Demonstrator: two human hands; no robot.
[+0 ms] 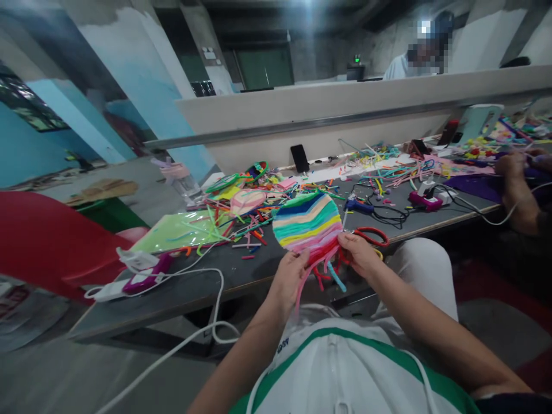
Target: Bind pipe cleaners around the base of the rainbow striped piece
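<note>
I hold a striped piece (308, 221) made of pipe cleaners in blue, teal, yellow and pink rows, lifted over the near edge of the grey table (254, 267). My left hand (290, 275) pinches its lower left edge. My right hand (359, 253) grips the lower right edge, where loose pink, red and blue pipe cleaner ends (321, 273) hang down between my hands. Red-handled scissors (371, 234) lie on the table just behind my right hand.
Cut pipe cleaner bits (254, 227) litter the table, with a green sheet (179, 230), glue guns (425, 198) and cords, a purple-white glue gun (138, 279) and a phone (299, 158). A red chair (47, 241) stands left. Another person's hands (513, 167) work at right.
</note>
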